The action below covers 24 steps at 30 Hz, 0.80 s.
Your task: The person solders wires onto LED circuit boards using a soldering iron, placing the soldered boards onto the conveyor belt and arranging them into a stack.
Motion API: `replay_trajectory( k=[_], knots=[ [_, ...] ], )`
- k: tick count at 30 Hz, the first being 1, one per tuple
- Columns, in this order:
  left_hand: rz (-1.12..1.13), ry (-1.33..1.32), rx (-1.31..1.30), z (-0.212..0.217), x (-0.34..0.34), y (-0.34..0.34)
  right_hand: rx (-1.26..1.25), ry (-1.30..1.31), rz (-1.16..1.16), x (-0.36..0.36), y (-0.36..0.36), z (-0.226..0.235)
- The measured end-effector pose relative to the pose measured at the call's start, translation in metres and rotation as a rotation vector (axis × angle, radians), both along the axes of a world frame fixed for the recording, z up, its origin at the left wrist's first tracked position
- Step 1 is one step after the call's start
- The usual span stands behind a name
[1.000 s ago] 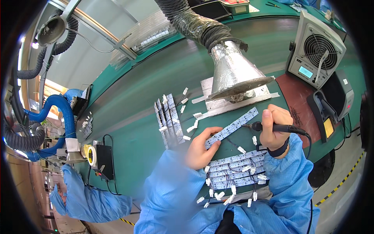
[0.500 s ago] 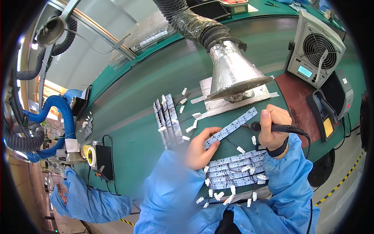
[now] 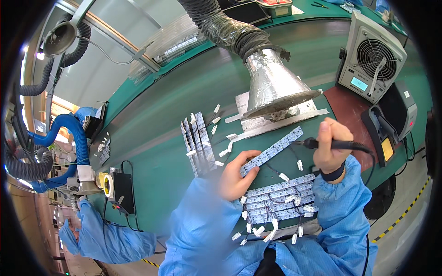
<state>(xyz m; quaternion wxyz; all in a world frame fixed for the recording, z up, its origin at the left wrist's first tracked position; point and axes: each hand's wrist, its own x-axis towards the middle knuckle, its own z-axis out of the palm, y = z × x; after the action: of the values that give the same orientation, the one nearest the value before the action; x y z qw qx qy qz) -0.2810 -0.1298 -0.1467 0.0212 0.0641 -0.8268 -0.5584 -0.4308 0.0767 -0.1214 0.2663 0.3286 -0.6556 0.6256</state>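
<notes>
My left hand (image 3: 238, 176) pinches the near end of a pale LED circuit strip (image 3: 275, 149), which slants away to the right above the green bench. Short dark leads with white plugs (image 3: 283, 176) hang from this strip. In my closed right hand (image 3: 332, 145) is a black soldering iron (image 3: 311, 143); its tip points left, close to the strip's far end. I cannot tell whether the tip touches it. Between my forearms lies a stack of similar strips (image 3: 279, 201) with several white connectors. To the left, another group of strips (image 3: 197, 141) lies slanted on the bench.
A foil-covered fume hood (image 3: 277, 83) hangs over a pale board ahead. On the right stand a fan unit (image 3: 373, 57) and a soldering station holder (image 3: 391, 120) with a yellow sponge. A black box (image 3: 121, 191) sits left, near a co-worker's blue sleeve (image 3: 110, 239).
My right hand has moved slightly right with the soldering iron, so the tip has shifted toward the strip's far end. My left hand and the strip are nearly still.
</notes>
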Motion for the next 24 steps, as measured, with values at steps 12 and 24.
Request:
replay_trajectory(
  k=[12, 24],
  knots=[
    [-0.013, 0.036, -0.095, 0.004, -0.001, 0.002, -0.054, -0.084, -0.166, -0.021, 0.011, -0.007],
    [0.018, -0.002, -0.122, 0.009, 0.0, 0.005, -0.021, -0.082, -0.144, -0.024, 0.011, -0.008]
  ],
)
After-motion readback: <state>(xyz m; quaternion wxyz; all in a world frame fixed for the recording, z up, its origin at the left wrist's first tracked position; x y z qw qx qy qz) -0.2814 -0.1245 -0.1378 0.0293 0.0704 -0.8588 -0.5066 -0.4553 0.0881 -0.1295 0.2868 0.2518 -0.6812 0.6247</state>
